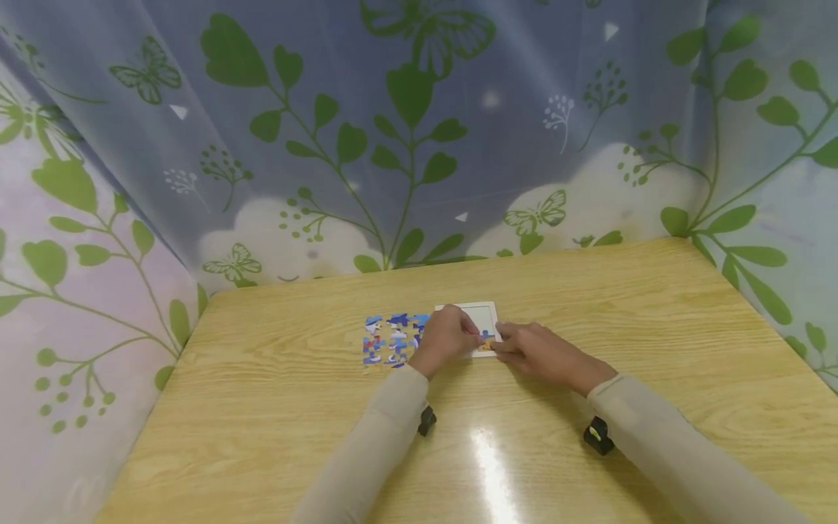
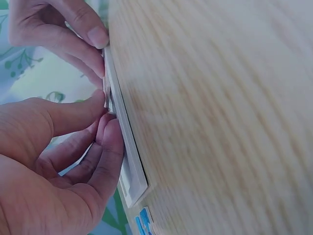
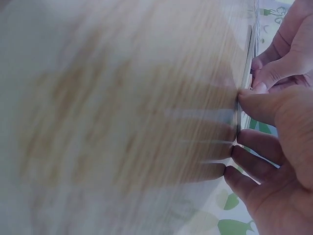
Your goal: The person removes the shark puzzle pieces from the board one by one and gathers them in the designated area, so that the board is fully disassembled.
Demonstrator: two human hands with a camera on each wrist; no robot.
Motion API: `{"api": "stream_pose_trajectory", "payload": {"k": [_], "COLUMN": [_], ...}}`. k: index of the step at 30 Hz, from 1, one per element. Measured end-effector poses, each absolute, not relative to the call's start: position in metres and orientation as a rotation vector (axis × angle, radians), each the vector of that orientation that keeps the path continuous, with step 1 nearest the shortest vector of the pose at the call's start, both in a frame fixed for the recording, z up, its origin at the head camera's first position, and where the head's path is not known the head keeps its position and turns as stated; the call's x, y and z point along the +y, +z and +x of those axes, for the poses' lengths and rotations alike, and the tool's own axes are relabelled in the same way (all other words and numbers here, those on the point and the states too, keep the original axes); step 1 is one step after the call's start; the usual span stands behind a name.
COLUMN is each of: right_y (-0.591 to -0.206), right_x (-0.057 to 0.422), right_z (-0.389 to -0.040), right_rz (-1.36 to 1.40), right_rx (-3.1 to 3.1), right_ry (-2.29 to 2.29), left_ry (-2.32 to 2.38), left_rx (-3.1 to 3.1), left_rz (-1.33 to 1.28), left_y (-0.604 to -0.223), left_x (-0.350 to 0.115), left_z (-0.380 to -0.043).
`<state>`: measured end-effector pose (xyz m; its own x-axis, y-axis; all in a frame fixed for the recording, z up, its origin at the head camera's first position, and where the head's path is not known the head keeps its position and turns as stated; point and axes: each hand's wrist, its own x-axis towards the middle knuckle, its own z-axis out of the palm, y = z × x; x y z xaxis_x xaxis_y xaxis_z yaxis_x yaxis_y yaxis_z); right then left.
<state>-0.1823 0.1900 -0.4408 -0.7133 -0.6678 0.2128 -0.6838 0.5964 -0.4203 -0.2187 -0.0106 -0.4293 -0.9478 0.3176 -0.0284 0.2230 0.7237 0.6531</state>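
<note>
A white puzzle frame (image 1: 483,306) lies on the table, with a few blue and orange pieces (image 1: 487,346) at its near right corner. My left hand (image 1: 448,336) reaches over the frame and pinches a small puzzle piece between thumb and fingertips, which mostly hide it. In the left wrist view those fingertips (image 2: 113,128) are low, right at the frame's near edge. My right hand (image 1: 540,353) rests at the near right corner, fingers fairly straight. Its thumb (image 3: 257,105) touches the frame's edge in the right wrist view, and the other fingers extend along the right side.
Loose puzzle pieces (image 1: 396,338) in blue, white and red lie in rows left of the frame, partly behind my left hand. The wooden table (image 1: 275,437) reaches back to a curtain (image 1: 419,182) with printed leaves and butterflies. Black wrist cameras (image 1: 597,437) hang under both sleeves.
</note>
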Motion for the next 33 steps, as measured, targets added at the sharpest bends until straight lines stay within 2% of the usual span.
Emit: {"api": "stream_pose_trajectory", "payload": {"k": [14,33], "right_y": [-0.441,-0.442], "right_x": [0.190,0.191], "right_z": [-0.181,-0.184], "right_rz": [1.155,1.173], "right_rx": [-2.781,-2.787], "right_ry": [0.764,0.730], "left_ry": [1.219,1.269], "left_rx": [2.668,2.713], "left_rz": [0.220,0.163], "left_y": [-0.430,-0.419], "left_x": [-0.014,-0.081], "left_z": [-0.216,-0.200]}}
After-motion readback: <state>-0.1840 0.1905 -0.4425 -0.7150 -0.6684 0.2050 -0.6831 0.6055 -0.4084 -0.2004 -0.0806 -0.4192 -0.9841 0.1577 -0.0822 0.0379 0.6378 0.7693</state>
